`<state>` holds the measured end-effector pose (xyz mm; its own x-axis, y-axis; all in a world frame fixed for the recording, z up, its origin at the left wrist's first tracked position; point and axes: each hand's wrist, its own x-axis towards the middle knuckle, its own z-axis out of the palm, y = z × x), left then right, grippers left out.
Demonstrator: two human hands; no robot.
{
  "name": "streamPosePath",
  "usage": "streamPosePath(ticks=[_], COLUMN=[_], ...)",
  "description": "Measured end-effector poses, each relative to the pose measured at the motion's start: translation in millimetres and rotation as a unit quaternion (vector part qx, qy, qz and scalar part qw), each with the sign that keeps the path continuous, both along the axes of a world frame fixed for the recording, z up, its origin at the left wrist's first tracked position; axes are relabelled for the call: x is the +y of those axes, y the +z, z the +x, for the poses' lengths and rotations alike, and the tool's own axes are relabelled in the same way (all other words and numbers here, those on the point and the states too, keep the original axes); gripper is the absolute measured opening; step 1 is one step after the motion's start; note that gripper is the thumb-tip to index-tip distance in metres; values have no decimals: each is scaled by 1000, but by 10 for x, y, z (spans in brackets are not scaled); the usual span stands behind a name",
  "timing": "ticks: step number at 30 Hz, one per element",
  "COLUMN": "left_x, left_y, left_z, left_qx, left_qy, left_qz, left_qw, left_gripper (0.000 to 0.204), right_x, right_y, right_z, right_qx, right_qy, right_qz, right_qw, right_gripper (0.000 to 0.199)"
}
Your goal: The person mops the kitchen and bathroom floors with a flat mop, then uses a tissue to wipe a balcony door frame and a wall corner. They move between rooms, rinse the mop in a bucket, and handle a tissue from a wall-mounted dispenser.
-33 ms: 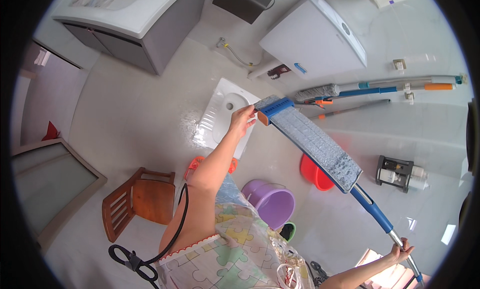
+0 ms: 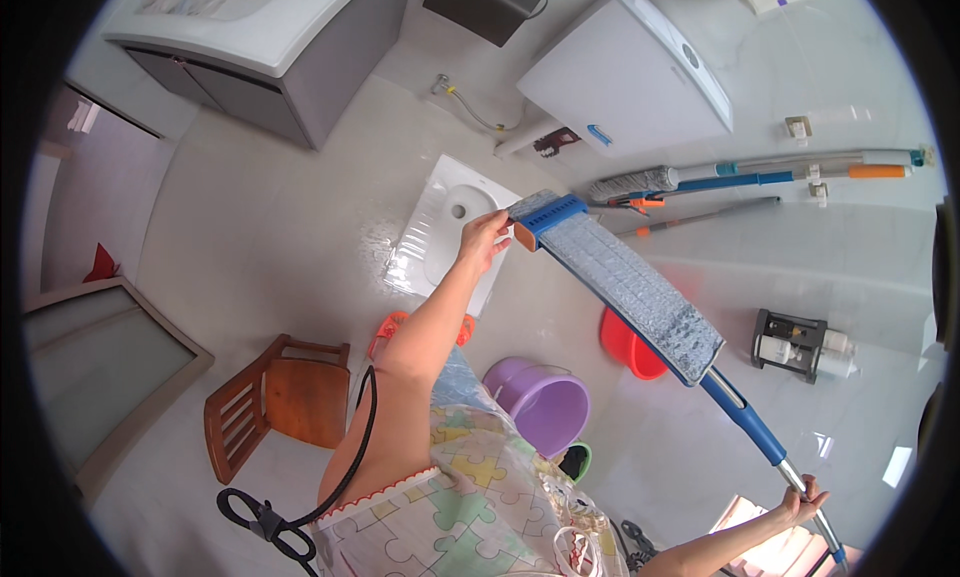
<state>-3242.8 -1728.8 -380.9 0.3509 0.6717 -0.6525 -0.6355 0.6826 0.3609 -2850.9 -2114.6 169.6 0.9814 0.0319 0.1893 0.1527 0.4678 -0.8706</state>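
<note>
Flat mop (image 2: pixel 630 282) is held up in the air, tilted, head end high and far from the body, shaft running down toward the lower right. It is clear of the floor and touches nothing but the two hands.

Left hand (image 2: pixel 487 235): arm stretched out, fingers pinched on the end of the mop head, at the blue end clip (image 2: pixel 550 217) and the orange piece beside it. Grip is closed on that end.

Right hand (image 2: pixel 805 497): wrapped around the bare metal part of the mop handle (image 2: pixel 750 422), below the blue sleeve. Fingers look curled loosely round the shaft; how tight cannot be told.

Change against the earlier picture: none detected. Mop angle, both hand positions and everything on the floor match. Pose is read as static, mop pad stretched flat between the hands, grey pile side up.

Below the mop head: white floor toilet (image 2: pixel 445 227), wet tiles around it. Under the pad's lower end: red basin (image 2: pixel 625 347). Purple bucket (image 2: pixel 550 402) near the person's body, small green cup (image 2: pixel 578 462) just beside it. Wooden chair (image 2: pixel 285 397) to the left, orange slipper (image 2: pixel 385 332) between chair and toilet. Other long-handled brushes (image 2: pixel 740 177) are hung on the wall, well apart from the held mop. Black cable (image 2: pixel 350 457) hangs by the left arm.
</note>
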Motion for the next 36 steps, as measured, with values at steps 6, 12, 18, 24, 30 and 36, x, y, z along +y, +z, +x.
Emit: streamPosePath(ticks=[6,12,18,24,30,36], left_x=[30,144,170,158,41,-9], left_y=[-218,-402,-278,-109,-232,-378], left_z=[33,-343,-483,-338,-67,167], left_qx=[35,24,42,162,267,278], left_qy=[-30,-19,-71,-145,-180,-202], left_qz=[-10,-11,22,82,102,107], left_qw=[999,999,996,973,941,933], left_gripper=[17,15,22,23,17,17], right_x=[-37,-63,52,187,248,318], right_y=[44,35,-121,-269,-213,-139], right_z=[-59,-84,-105,-160,-199,-181], right_qx=[-16,-28,-64,-113,-135,-159], right_qy=[-5,12,27,122,239,238], right_qz=[7,24,-4,-38,-29,8], right_qw=[1000,999,998,985,961,958], right_gripper=[40,43,38,42,41,39])
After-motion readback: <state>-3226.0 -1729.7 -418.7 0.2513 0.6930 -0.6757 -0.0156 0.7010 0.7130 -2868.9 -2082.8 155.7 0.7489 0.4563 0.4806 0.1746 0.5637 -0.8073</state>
